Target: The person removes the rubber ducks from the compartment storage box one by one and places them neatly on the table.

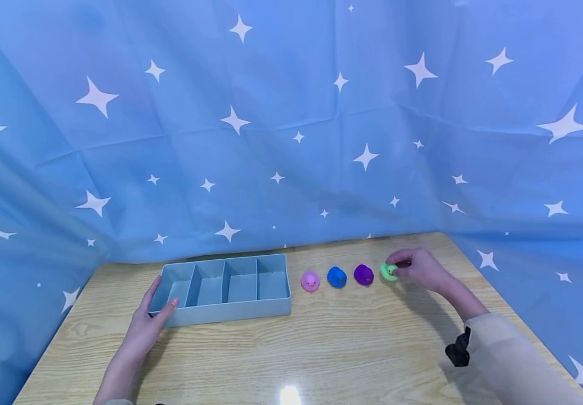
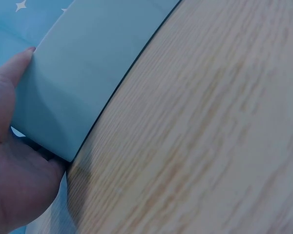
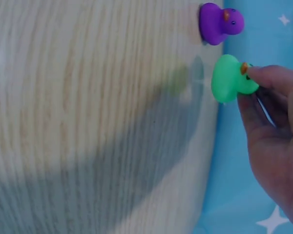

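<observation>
My right hand (image 1: 421,270) pinches a green rubber duck (image 3: 227,79) by its head between thumb and fingers, at the right end of a row. To its left sit a purple rubber duck (image 1: 364,275), a blue rubber duck (image 1: 337,277) and a pink rubber duck (image 1: 310,281). The left hand (image 1: 146,326) grips the left end of a blue-grey divided tray (image 1: 231,311), its thumb over the front rim and fingers along the end wall. Several bare compartments run side by side in the tray. In the left wrist view, the tray's wall (image 2: 88,73) fills the upper left.
Under everything lies a light wood-grain table (image 1: 291,354). A blue curtain with white stars (image 1: 281,140) hangs behind it and along both sides. A small black device (image 1: 458,350) is on the right sleeve's cuff.
</observation>
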The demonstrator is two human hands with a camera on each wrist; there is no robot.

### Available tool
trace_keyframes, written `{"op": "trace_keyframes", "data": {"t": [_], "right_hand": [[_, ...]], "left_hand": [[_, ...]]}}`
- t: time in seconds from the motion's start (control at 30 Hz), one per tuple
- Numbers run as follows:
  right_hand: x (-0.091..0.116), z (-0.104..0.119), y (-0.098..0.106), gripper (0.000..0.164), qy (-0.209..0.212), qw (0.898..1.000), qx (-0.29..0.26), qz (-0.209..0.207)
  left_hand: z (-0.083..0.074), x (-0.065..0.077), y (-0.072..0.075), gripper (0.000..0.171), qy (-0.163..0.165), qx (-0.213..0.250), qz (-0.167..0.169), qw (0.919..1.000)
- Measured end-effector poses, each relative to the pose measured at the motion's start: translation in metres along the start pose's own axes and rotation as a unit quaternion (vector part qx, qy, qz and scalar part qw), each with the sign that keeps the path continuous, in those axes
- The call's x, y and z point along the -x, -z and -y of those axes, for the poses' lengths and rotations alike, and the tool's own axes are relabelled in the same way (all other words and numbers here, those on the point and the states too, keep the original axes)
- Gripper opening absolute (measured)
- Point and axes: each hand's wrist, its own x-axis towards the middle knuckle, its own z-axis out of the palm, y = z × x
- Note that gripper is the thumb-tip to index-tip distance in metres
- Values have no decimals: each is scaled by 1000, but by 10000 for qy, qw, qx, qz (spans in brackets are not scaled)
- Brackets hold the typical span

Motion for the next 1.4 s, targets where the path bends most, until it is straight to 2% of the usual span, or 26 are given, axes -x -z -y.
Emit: {"op": "trace_keyframes", "data": {"t": [0.4,1.07,1.4], "right_hand": [[-3,-12,-10,29,-239,9991,362,41],[-3,-12,-6,31,-222,9985,425,257],[-5,-14,-3,24,-247,9978,468,389]], "left_hand": [[1,-1,0,91,-45,41,31,10000],[1,-2,0,91,16,31,3,10000],[1,-1,1,90,-47,31,-12,10000]]}}
